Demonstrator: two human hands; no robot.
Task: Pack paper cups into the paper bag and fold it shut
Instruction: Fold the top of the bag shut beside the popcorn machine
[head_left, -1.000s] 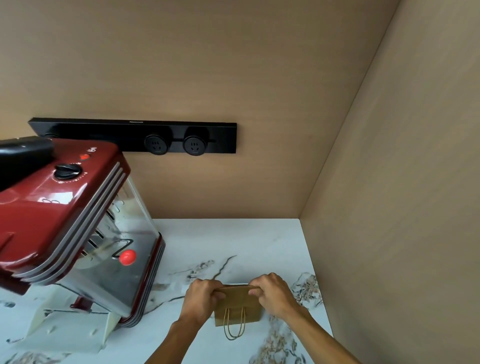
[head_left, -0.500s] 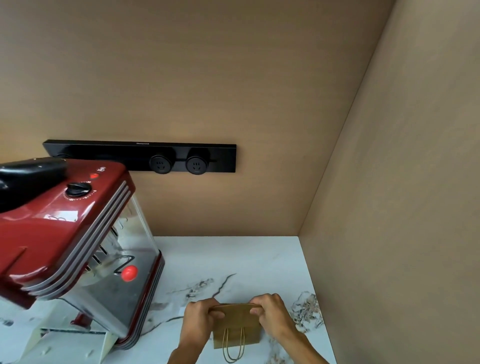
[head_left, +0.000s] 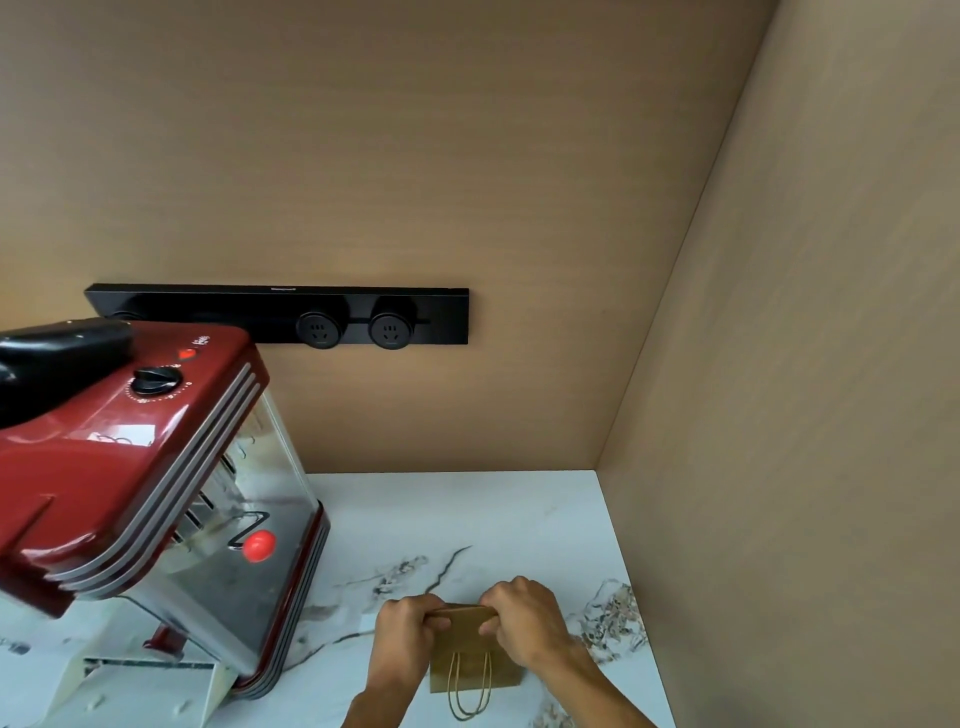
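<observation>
A small brown paper bag (head_left: 470, 657) stands on the white marble counter (head_left: 467, 519) near the bottom of the view, its twine handles hanging down the front. My left hand (head_left: 402, 644) pinches the left end of the bag's folded top edge. My right hand (head_left: 524, 623) pinches the right end of the same edge. The top looks pressed flat between both hands. No paper cups show; the inside of the bag is hidden.
A red popcorn machine (head_left: 140, 499) with a glass cabinet stands close on the left, its white tray at its foot. A black socket strip (head_left: 280, 314) is on the back wall. A wooden side wall (head_left: 805, 415) closes the counter on the right.
The view has tilted upward, so hands and bag sit lower in the frame. Both hands stay pinched on the bag's top edge, which looks folded flatter.
</observation>
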